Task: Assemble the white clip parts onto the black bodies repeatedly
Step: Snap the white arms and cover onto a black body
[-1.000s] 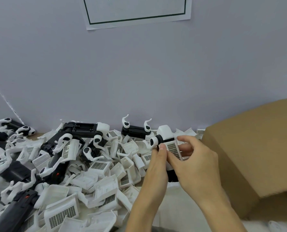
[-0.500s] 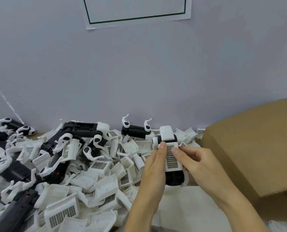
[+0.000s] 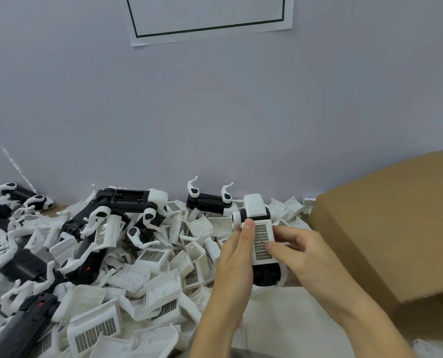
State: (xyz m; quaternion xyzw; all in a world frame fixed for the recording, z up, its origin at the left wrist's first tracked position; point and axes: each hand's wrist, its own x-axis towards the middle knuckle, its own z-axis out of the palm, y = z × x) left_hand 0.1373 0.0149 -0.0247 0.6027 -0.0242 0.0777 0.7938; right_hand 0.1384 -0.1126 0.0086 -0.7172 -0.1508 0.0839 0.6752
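The left hand (image 3: 237,257) held one black body (image 3: 265,276) up over the desk (image 3: 287,329), its thumb pressed on the top corner of a white clip part (image 3: 261,241); the right hand (image 3: 308,254) held the other side, one finger pushing on the grid face of that part; so both sets of fingers were wrapped round the same piece, just in front of the big pile (image 3: 127,264).

The clip part lay flat along the body, but I could not tell if it had snapped in all the way; I think it could go wrong if the fingers pushed on one side only, because the part might sit crooked or pop off; a hard push could also bend the thin white arms by the body; if the grip slipped, the piece might fall into the pile and get lost among the others.

A brown cardboard box (image 3: 386,228) sat at the right, close to the right hand; its inside was hidden, so I could not say what was in it; the loose white parts and other black bodies were not in any box; they lay heaped on the desk against the wall (image 3: 215,112).
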